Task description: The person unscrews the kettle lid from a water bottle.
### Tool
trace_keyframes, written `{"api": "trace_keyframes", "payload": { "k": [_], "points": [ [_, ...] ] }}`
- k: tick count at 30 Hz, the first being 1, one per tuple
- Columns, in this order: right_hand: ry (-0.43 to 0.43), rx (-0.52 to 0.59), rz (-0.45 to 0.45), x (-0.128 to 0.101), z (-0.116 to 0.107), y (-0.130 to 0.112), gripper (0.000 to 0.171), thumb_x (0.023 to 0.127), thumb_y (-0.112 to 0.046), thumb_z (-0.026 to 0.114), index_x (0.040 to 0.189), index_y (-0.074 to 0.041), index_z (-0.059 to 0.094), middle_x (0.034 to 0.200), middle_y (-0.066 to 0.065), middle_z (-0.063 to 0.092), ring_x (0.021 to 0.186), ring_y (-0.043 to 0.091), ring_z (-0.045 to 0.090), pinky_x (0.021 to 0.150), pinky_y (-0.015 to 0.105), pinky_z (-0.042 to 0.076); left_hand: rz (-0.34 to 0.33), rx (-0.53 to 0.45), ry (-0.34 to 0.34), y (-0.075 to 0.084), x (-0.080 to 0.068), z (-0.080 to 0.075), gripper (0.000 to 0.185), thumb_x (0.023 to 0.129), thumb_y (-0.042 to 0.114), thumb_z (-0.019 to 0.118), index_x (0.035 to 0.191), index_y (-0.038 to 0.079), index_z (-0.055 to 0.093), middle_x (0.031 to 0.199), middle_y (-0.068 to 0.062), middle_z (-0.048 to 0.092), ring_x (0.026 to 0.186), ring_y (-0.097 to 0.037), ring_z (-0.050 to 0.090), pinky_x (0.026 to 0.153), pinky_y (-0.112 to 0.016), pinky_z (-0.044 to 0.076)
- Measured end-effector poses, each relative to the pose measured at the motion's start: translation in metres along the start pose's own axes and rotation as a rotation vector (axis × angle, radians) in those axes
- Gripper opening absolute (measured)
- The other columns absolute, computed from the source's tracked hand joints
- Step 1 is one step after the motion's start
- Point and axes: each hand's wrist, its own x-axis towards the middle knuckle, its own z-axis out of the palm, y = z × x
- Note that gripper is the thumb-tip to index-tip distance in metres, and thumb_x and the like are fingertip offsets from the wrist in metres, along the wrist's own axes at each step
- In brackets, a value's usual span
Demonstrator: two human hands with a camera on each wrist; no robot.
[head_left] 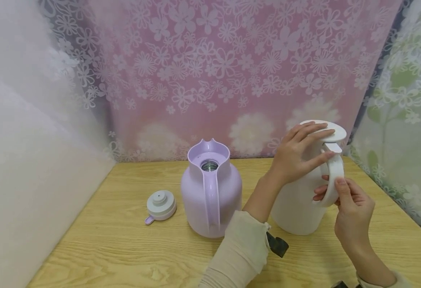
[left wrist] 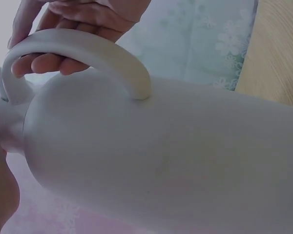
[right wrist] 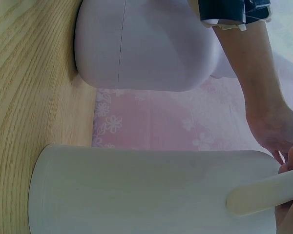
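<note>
A white thermos jug (head_left: 297,208) stands on the right of the wooden table (head_left: 124,248). My left hand (head_left: 304,150) lies over its neck and flat white lid (head_left: 336,133), with fingers above and below the lid's rim and the thumb hidden. My right hand (head_left: 347,200) grips the jug's handle (head_left: 334,176), fingers through the loop and thumb on the outside. In the left wrist view the right hand's fingers (left wrist: 53,63) show under the handle (left wrist: 88,46) against the jug (left wrist: 176,161). The right wrist view shows the jug's side (right wrist: 151,190).
A lilac jug (head_left: 210,196) stands open at the table's middle, handle toward me, and also fills the right wrist view (right wrist: 146,44). Its stopper (head_left: 161,205) lies on the table to its left. Floral curtains close off the back and right, a white wall the left.
</note>
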Motion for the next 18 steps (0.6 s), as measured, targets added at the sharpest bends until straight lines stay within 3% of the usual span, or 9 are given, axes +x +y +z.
{"api": "trace_keyframes", "payload": {
  "k": [7, 11, 15, 18],
  "points": [
    [0.006, 0.013, -0.003, 0.001, 0.000, -0.001, 0.021, 0.084, 0.007, 0.036, 0.091, 0.026, 0.043, 0.064, 0.023, 0.055, 0.051, 0.028, 0.054, 0.051, 0.030, 0.046, 0.007, -0.027, -0.037, -0.003, 0.003, -0.004, 0.054, 0.074, 0.046, 0.052, 0.121, 0.024, 0.040, 0.124, 0.012, 0.031, 0.116, 0.001, 0.012, 0.092, -0.014, 0.005],
    [0.006, 0.024, -0.001, 0.000, -0.001, -0.001, 0.022, 0.084, 0.007, 0.035, 0.091, 0.026, 0.043, 0.064, 0.024, 0.055, 0.050, 0.028, 0.053, 0.052, 0.030, 0.046, -0.021, -0.066, -0.100, -0.002, 0.007, -0.009, 0.051, 0.074, 0.047, 0.051, 0.119, 0.025, 0.042, 0.125, 0.013, 0.030, 0.116, 0.001, 0.014, 0.091, -0.012, 0.006],
    [0.027, -0.001, 0.010, -0.001, 0.001, -0.001, 0.023, 0.085, 0.005, 0.036, 0.090, 0.026, 0.043, 0.063, 0.023, 0.054, 0.049, 0.028, 0.053, 0.052, 0.030, 0.046, -0.063, -0.070, -0.182, -0.001, 0.011, -0.011, 0.050, 0.075, 0.048, 0.048, 0.119, 0.025, 0.040, 0.128, 0.014, 0.024, 0.118, 0.001, -0.001, 0.091, -0.012, 0.000],
    [0.037, -0.034, 0.020, -0.002, 0.003, -0.001, 0.024, 0.085, 0.004, 0.037, 0.090, 0.026, 0.044, 0.063, 0.021, 0.055, 0.049, 0.027, 0.053, 0.052, 0.029, 0.046, -0.065, -0.071, -0.193, -0.002, 0.011, -0.010, 0.050, 0.075, 0.047, 0.048, 0.119, 0.024, 0.039, 0.129, 0.015, 0.022, 0.116, 0.004, -0.005, 0.091, -0.012, -0.002]
  ]
}}
